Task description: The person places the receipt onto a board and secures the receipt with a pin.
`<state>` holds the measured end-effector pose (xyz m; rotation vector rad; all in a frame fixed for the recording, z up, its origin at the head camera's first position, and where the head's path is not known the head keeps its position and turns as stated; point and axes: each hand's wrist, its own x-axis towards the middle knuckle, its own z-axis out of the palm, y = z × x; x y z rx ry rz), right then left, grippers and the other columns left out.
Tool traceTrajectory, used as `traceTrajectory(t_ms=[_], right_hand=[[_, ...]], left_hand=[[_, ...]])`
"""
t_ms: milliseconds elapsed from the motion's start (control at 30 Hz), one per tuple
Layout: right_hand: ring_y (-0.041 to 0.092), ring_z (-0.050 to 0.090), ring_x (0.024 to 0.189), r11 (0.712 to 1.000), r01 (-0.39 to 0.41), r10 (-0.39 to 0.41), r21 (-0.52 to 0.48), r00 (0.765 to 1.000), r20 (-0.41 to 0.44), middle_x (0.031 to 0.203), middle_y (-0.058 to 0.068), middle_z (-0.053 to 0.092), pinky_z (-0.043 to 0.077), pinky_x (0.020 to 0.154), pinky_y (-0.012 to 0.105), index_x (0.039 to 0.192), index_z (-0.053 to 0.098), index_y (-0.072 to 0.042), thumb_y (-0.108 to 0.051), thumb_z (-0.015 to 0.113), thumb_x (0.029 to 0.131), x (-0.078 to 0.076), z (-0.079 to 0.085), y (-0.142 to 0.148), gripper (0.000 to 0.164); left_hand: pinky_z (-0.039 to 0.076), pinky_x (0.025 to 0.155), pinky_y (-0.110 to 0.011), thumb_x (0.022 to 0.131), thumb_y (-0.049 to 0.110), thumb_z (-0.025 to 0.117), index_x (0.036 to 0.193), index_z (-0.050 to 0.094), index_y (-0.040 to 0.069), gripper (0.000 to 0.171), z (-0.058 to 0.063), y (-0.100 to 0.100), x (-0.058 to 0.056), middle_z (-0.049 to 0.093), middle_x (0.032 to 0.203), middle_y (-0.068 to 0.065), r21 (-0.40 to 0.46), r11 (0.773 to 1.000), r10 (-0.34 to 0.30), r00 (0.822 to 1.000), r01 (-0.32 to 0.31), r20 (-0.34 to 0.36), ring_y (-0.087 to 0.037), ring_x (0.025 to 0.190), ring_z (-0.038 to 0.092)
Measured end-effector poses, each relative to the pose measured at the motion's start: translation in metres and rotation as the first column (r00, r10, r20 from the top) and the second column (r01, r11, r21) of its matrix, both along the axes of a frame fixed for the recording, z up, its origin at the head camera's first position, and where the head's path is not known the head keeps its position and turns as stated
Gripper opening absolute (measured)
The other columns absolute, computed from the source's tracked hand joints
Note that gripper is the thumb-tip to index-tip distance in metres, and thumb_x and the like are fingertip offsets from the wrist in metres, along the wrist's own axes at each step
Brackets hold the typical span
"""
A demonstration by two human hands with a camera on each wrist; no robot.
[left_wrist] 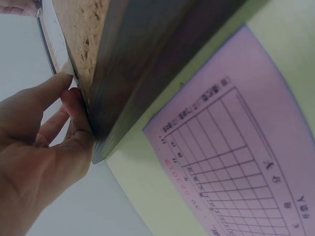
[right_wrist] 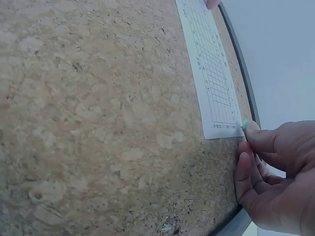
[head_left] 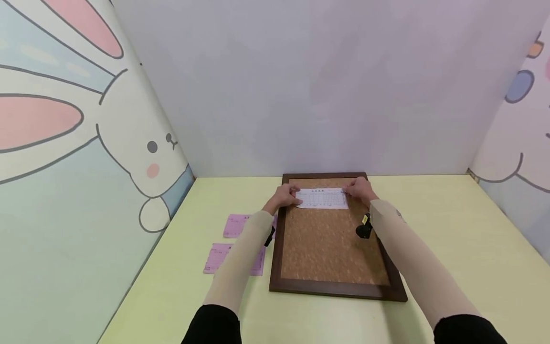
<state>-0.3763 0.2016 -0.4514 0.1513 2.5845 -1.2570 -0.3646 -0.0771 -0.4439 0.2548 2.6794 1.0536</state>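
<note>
A white printed form [head_left: 322,198] lies across the upper part of a framed cork board [head_left: 335,248]. At the form's left edge, my left hand [head_left: 287,196] pinches the paper between thumb and fingers; in the left wrist view this hand [left_wrist: 54,128] is beside the dark wooden frame [left_wrist: 133,64]. My right hand [head_left: 362,189] is at the form's upper right corner. In the right wrist view, that hand [right_wrist: 280,172] pinches a small teal push pin [right_wrist: 245,125] at the corner of the form [right_wrist: 216,88], its head partly hidden by the thumb.
Two stacks of pink printed slips [head_left: 236,225] [head_left: 219,257] lie left of the board, partly behind my left forearm. The pale yellow table [head_left: 464,248] meets a plain back wall [head_left: 301,95], with painted cartoon side walls [head_left: 86,229] at both sides.
</note>
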Motion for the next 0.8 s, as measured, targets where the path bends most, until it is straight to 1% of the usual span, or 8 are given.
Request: traceTrajectory(t_ms=[133,267,367,500,633,700,800], right_hand=[[0.018,0.046,0.07,1.0,-0.008,0.007,0.003,0.999,0.036,0.068,-0.002,0.049,0.037,0.067,0.03,0.102,0.069,0.006,-0.018,0.062,0.102,0.001,-0.002,-0.001,0.024],[0.017,0.046,0.071,1.0,0.003,-0.003,0.01,0.999,0.042,0.072,0.0,0.052,0.038,0.067,0.03,0.109,0.069,0.007,-0.017,0.062,0.102,0.003,-0.007,-0.005,0.026],[0.018,0.047,0.071,1.0,-0.003,0.003,0.01,1.0,0.011,0.076,0.002,0.055,0.038,0.067,0.029,0.111,0.069,0.008,-0.016,0.062,0.102,0.005,-0.01,-0.009,0.027],[0.019,0.05,0.076,1.0,-0.009,0.009,0.01,0.999,-0.032,0.088,0.006,0.06,0.041,0.068,0.028,0.116,0.069,0.006,-0.018,0.061,0.103,0.008,-0.012,-0.011,0.028],[0.018,0.052,0.076,1.0,-0.006,0.007,0.025,0.999,-0.051,0.097,0.01,0.064,0.043,0.068,0.027,0.118,0.069,0.005,-0.019,0.06,0.104,0.009,-0.009,-0.006,0.029],[0.018,0.053,0.076,0.999,0.0,0.002,0.035,0.998,-0.059,0.099,0.011,0.065,0.043,0.067,0.027,0.118,0.069,0.004,-0.019,0.06,0.104,0.007,-0.007,-0.005,0.028],[0.018,0.054,0.078,0.999,-0.005,0.009,0.043,0.995,-0.098,0.102,0.013,0.065,0.045,0.067,0.025,0.118,0.067,0.004,-0.019,0.06,0.104,0.005,-0.005,-0.005,0.028]], left_hand=[[0.037,0.068,-0.022,0.093,0.013,0.075,0.134,0.063,0.003,0.044,-0.003,0.001,0.002,0.05,0.088,-0.001,-0.025,1.0,0.008,1.0,-0.009,-0.01,-0.013,0.079,0.045],[0.036,0.066,-0.021,0.093,0.013,0.076,0.134,0.062,0.002,0.045,-0.006,-0.002,0.005,0.05,0.087,-0.001,-0.038,0.999,0.005,1.0,-0.005,-0.002,-0.012,0.077,0.043],[0.036,0.066,-0.021,0.093,0.012,0.076,0.133,0.062,0.001,0.044,-0.006,-0.005,0.008,0.049,0.086,-0.001,-0.03,1.0,0.003,1.0,-0.003,0.002,-0.013,0.076,0.043],[0.036,0.065,-0.02,0.092,0.011,0.075,0.132,0.063,-0.001,0.043,-0.007,-0.006,0.011,0.049,0.086,-0.001,-0.012,1.0,0.007,1.0,-0.007,-0.005,-0.012,0.076,0.043],[0.036,0.068,-0.022,0.091,0.01,0.076,0.131,0.063,0.0,0.043,-0.005,-0.001,0.008,0.051,0.088,-0.002,-0.005,1.0,0.01,1.0,-0.01,-0.01,-0.013,0.079,0.044],[0.037,0.069,-0.023,0.091,0.011,0.077,0.131,0.063,0.0,0.043,-0.004,0.0,0.005,0.052,0.09,-0.003,-0.012,1.0,0.005,1.0,-0.005,-0.016,-0.014,0.08,0.044],[0.037,0.069,-0.023,0.092,0.012,0.076,0.132,0.063,0.001,0.044,-0.002,0.001,0.001,0.051,0.089,-0.002,-0.027,1.0,0.006,1.0,-0.006,-0.025,-0.014,0.08,0.044]])
